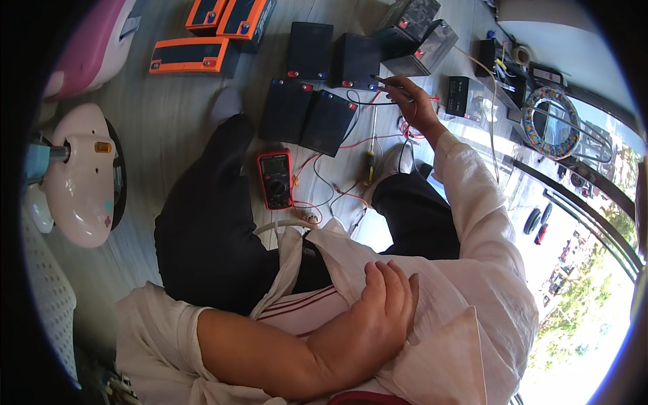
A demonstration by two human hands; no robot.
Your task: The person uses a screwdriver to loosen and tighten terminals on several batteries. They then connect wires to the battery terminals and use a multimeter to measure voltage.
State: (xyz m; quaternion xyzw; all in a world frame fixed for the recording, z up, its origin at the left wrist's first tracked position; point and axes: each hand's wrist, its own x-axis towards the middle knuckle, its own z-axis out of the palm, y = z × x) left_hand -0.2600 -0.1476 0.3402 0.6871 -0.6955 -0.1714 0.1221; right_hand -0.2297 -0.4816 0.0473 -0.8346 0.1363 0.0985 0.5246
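Observation:
My right hand (413, 104) pinches a thin dark test probe (383, 82); its tip is close to the terminals of a black battery (356, 59). Whether the tip touches metal I cannot tell. Three more black batteries, one of them this battery (286, 111), stand around it with red and blue terminals. Between my legs lies a red-framed multimeter (275, 181), its red and black leads (322, 172) looping over the floor. My left hand (378, 317) rests against my shirt front, fingers stretched out, holding nothing.
Orange-and-black batteries (189, 55) are at the far left, grey batteries (422, 50) at the far right. A yellow-handled screwdriver (370, 165) lies by my right foot. A colourful ring-shaped thing (552, 123) is on the right. A white-and-pink rounded object (81, 175) stands left.

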